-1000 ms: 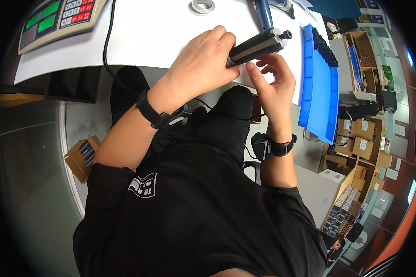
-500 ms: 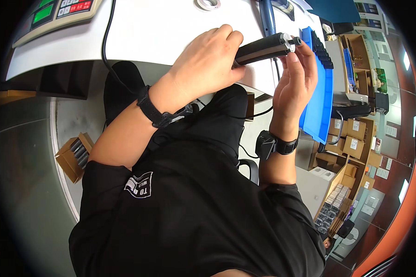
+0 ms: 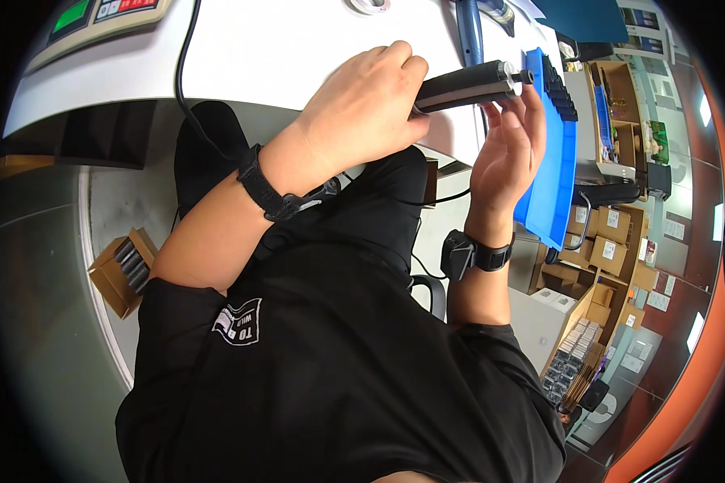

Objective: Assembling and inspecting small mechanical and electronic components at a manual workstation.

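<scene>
My left hand (image 3: 366, 105) is closed around the near end of a black cylindrical device (image 3: 459, 87), held slanting a little upward to the right over the table's front edge. A paler stripe runs along its side. Its right end has a whitish cap (image 3: 507, 74) with a small black knob (image 3: 526, 77) sticking out. My right hand (image 3: 503, 157) is just below that end, palm up and fingers apart. Some of its fingertips pass behind the device, so whether they touch it is hard to see.
A blue tray (image 3: 554, 189) with several black parts (image 3: 557, 88) along its edge is at the right. On the white table (image 3: 274, 48) are a scale (image 3: 97, 24), a tape roll (image 3: 368, 5) and a blue hand tool (image 3: 469, 36). A black cable (image 3: 184, 72) hangs over the edge. An open carton (image 3: 121, 274) lies on the floor.
My right hand has let go of the knob end and dropped slightly, its fingers spreading. My left hand keeps its hold on the device, which has barely moved.
</scene>
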